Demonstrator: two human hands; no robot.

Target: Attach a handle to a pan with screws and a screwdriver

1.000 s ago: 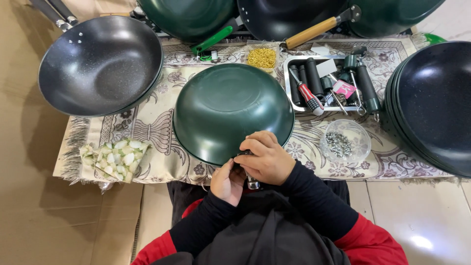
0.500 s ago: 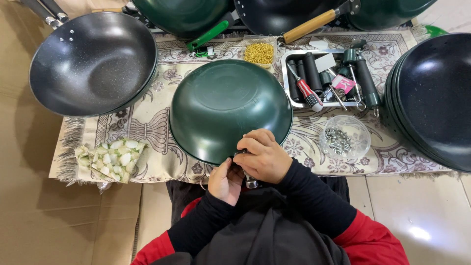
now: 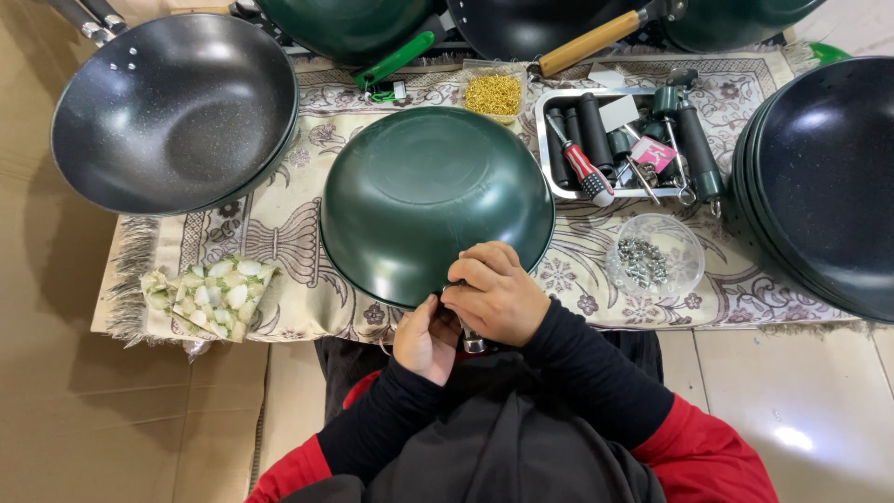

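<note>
A dark green wok [image 3: 433, 200] lies upside down on a patterned cloth [image 3: 279, 233], its near rim at my lap. My right hand [image 3: 494, 296] is closed over that near rim, fingers curled around a small metal fitting that pokes out below the palm. My left hand [image 3: 426, 337] sits just beneath and to the left, fingers pinched at the same spot on the rim. What the fingertips hold is mostly hidden. Both sleeves are black with red at the elbows.
A black speckled wok [image 3: 177, 107] sits at the far left, a stack of black woks [image 3: 824, 177] at the right. A metal tray [image 3: 549, 182] holds black handles and a red screwdriver [image 3: 582, 168]. There are also a clear bowl of screws [image 3: 652, 256], a dish of gold-coloured bits [image 3: 494, 93], and a bag of white pieces [image 3: 214, 293].
The hands stay at the wok's near rim with only slight finger movement. The view has shifted a little; nothing else has moved.
</note>
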